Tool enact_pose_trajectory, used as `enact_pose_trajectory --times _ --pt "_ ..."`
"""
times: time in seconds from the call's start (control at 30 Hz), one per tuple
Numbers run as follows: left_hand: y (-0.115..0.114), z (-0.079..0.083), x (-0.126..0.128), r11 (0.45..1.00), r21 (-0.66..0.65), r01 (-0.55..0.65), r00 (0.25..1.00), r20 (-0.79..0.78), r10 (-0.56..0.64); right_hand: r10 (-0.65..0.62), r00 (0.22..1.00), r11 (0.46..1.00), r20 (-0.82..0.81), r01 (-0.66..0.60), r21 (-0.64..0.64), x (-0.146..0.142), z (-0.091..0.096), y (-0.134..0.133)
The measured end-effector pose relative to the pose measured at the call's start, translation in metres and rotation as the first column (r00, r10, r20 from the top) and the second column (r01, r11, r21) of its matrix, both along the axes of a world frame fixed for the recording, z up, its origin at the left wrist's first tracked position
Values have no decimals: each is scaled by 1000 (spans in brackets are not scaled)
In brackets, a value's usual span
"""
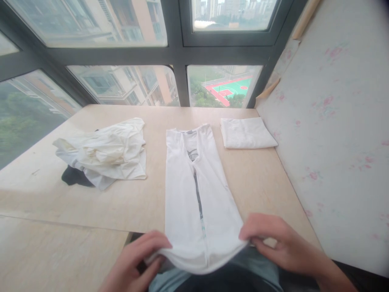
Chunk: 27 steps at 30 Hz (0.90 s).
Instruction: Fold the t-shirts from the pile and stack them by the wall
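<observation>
A white garment (185, 190) lies lengthwise on the wooden table (258, 182), its two sides folded in to meet along the middle. Its near hem hangs over the table's front edge. My left hand (136, 259) pinches the hem's left corner. My right hand (279, 243) pinches the right corner, fingers pressed together on the cloth.
A folded white cloth (246, 133) lies at the back right. A crumpled pile of white clothes (106, 152) with a dark piece (73, 177) under it sits at the left. Windows (121, 85) run behind the table; a flowered wall (337, 134) bounds the right side.
</observation>
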<state>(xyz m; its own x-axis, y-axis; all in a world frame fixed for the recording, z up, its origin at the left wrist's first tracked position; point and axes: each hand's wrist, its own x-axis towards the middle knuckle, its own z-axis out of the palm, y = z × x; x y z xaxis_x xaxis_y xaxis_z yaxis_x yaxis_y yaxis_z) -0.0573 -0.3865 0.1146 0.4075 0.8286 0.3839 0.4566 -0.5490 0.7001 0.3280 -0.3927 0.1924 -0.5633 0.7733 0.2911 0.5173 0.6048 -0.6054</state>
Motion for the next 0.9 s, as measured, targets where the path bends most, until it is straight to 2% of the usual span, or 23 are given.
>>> enact_pose_trajectory --times 0.07,0.13,0.2,0.23,0.33,0.4,0.5,0.63,0.77,0.83,0.9 --pt "44 17 1 992 -37 -120 986 111 124 -112 989 992 -100 117 47 -4 2 47" --pt "97 26 6 957 -118 -266 917 274 289 -273 942 956 -197 288 52 -13 -1 104" --pt "147 26 14 933 -203 -297 852 385 355 -368 882 921 -294 390 15 -22 -8 161" --pt "168 23 19 922 -225 -315 839 389 381 -414 850 902 -326 432 -19 -26 -14 185" --pt "207 12 28 902 -216 -374 824 369 430 -523 782 844 -339 530 -82 -31 -35 228" --pt "214 5 30 899 -191 -395 822 363 439 -539 770 833 -341 548 -79 -29 -48 234" --pt "214 0 27 903 -151 -402 832 351 429 -526 764 837 -374 543 -67 -23 -59 226" --pt "218 0 26 898 -87 -431 846 307 435 -539 723 816 -431 575 -58 -20 -61 220" --pt "224 -2 32 865 -8 -502 843 221 491 -583 688 774 -431 633 -37 -23 -59 223" --pt "218 -4 36 839 37 -542 826 203 525 -593 692 755 -411 656 16 -24 -58 217" --pt "205 -7 41 812 125 -570 819 174 547 -575 737 739 -356 655 161 -26 -58 205"
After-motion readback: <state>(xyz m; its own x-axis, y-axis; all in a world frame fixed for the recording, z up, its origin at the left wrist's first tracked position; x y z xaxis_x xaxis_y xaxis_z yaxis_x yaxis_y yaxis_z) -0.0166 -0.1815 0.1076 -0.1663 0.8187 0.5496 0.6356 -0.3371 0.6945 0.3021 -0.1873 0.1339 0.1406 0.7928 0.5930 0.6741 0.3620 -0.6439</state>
